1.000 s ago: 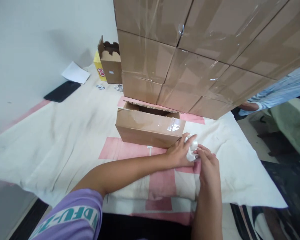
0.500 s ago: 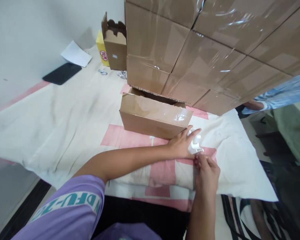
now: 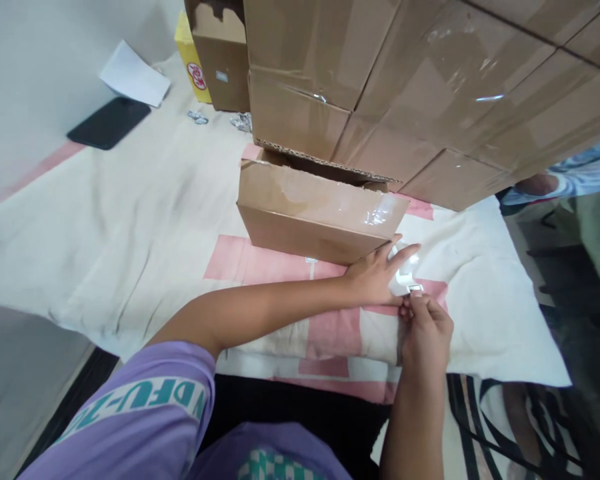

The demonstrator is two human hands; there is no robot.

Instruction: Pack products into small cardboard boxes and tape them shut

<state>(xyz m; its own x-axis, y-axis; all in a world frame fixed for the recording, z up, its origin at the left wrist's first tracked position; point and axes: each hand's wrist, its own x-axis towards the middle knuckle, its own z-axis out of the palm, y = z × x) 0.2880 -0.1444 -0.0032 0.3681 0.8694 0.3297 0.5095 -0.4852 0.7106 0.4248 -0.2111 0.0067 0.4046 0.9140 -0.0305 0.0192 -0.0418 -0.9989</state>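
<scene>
My left hand [image 3: 375, 275] reaches across the front of an open cardboard box [image 3: 305, 230] and grips a small white tape dispenser [image 3: 404, 275] beside the box's right end. Its thumb and forefinger are spread along the dispenser, and the other fingers are partly hidden. Close against the dispenser's near lip, my right hand [image 3: 430, 327] is closed in a pinch at the tape end, though the strip itself is hard to see. The box stands upright with its narrow top gaping, and shiny clear tape covers its upper right corner.
Tall stacked cartons [image 3: 405, 100] wrapped in clear film rise behind the box. At the back left are a brown carton [image 3: 223, 73], a yellow box [image 3: 193, 60], a white paper [image 3: 135, 73] and a black phone [image 3: 110, 123]. Another person's sleeve [image 3: 587, 170] shows at right.
The view has shifted, so the box and both hands appear a little higher and further right. My hands keep nearly the same hold at the dispenser.
</scene>
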